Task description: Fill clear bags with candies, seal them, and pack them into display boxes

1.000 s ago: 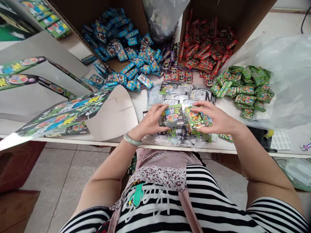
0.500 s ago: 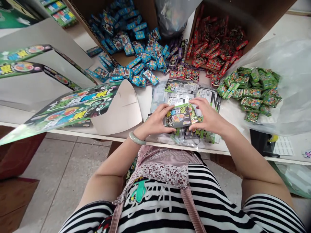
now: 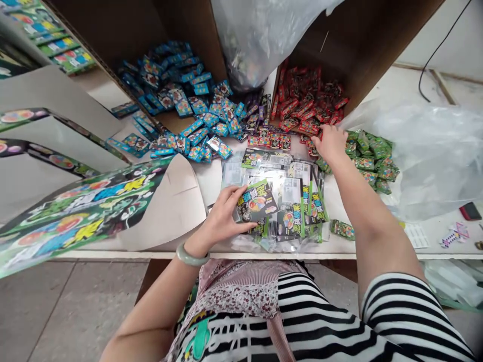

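Note:
My left hand is closed on the edge of a flat black and green printed bag, thumb below and fingers on the upper side. Beneath it lies a layered spread of similar clear-backed printed bags. My right hand is stretched forward, its thumb and forefinger apart at the small red boxes by the carton's front edge. Its other fingers are partly hidden, and nothing shows in its grasp. Right beside that hand is a heap of small green boxes.
Small blue boxes spill from a carton at the back left, with purple ones alongside. A clear plastic sheet lies at the right. A single green box lies near the table's front edge. Large printed card covers the left side.
My right hand has left the printed bag and moved forward to the red boxes. My left hand still holds the bag, which is now tilted. The view has shifted.

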Demonstrator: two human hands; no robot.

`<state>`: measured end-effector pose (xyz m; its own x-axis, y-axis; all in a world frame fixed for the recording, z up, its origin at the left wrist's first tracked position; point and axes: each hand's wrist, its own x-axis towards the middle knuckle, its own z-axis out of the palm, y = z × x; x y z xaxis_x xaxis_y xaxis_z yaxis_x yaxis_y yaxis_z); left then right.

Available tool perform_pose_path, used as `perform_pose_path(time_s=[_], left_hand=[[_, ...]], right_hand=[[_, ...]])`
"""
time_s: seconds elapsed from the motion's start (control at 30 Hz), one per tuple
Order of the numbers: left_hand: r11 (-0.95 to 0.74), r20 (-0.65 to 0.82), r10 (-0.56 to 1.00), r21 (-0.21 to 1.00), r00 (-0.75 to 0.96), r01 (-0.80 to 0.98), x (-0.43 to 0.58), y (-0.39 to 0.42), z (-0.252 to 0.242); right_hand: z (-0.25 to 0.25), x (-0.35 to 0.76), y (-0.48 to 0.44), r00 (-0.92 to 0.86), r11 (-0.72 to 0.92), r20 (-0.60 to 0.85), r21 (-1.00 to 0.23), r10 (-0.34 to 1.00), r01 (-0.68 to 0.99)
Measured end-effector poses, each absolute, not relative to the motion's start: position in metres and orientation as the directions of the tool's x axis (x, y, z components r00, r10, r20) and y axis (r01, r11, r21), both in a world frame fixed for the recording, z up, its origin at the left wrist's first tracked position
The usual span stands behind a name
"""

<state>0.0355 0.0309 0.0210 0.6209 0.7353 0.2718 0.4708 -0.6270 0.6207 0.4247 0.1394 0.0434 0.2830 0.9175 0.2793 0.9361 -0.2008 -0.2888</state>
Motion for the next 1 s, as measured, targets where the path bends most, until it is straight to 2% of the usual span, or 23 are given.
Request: perform_pose_path(time_s=[0.1, 0.17, 0.27, 0.33, 0.4, 0.47, 0.53, 0.63, 0.73, 0.83, 0.93, 1.0], left_hand=[[-0.623, 0.265, 0.739, 0.618, 0.619, 0.479, 0.035, 0.031, 0.02], [-0.621, 0.267, 0.74, 0.622, 0.617, 0.476, 0.035, 0.031, 0.018], [-0.61, 0.26, 0.749, 0.63, 0.609, 0.481, 0.033, 0.033, 0.015], [-0.6, 0.257, 0.757, 0.635, 0.6, 0.486, 0.03, 0.034, 0.013], [-0.593, 0.26, 0.765, 0.643, 0.589, 0.486, 0.027, 0.036, 0.013], [-0.581, 0.255, 0.773, 0.653, 0.581, 0.486, 0.026, 0.036, 0.014], [-0.565, 0.237, 0.781, 0.662, 0.577, 0.492, 0.026, 0.036, 0.015], [-0.543, 0.21, 0.791, 0.674, 0.574, 0.501, 0.029, 0.034, 0.017], [-0.543, 0.212, 0.789, 0.681, 0.576, 0.492, 0.03, 0.03, 0.017], [-0.537, 0.218, 0.796, 0.683, 0.565, 0.495, 0.029, 0.028, 0.016], [-0.544, 0.24, 0.798, 0.682, 0.553, 0.489, 0.027, 0.025, 0.015], [-0.549, 0.253, 0.798, 0.678, 0.547, 0.489, 0.025, 0.024, 0.014]], right_hand=[[0.033, 0.448, 0.181, 0.314, -0.29, 0.265, -0.127, 0.912, 0.949], [0.027, 0.45, 0.192, 0.303, -0.285, 0.244, -0.106, 0.921, 0.953], [0.028, 0.45, 0.188, 0.371, -0.344, 0.282, -0.14, 0.885, 0.928], [0.035, 0.452, 0.175, 0.423, -0.364, 0.291, -0.236, 0.858, 0.901], [0.043, 0.452, 0.154, 0.423, -0.299, 0.228, -0.43, 0.877, 0.852], [0.048, 0.447, 0.127, 0.356, -0.179, 0.129, -0.678, 0.926, 0.712], [0.049, 0.437, 0.098, 0.271, -0.089, 0.061, -0.858, 0.961, 0.506], [0.049, 0.417, 0.058, 0.208, -0.046, 0.018, -0.954, 0.978, 0.297], [0.047, 0.398, 0.032, 0.179, -0.034, 0.013, -0.965, 0.984, 0.259], [0.04, 0.385, 0.02, 0.09, 0.038, 0.073, -0.939, 0.993, 0.341], [0.029, 0.383, 0.015, -0.09, 0.199, 0.178, -0.824, 0.98, 0.53], [0.022, 0.388, 0.01, -0.206, 0.266, 0.171, -0.7, 0.964, 0.663]])
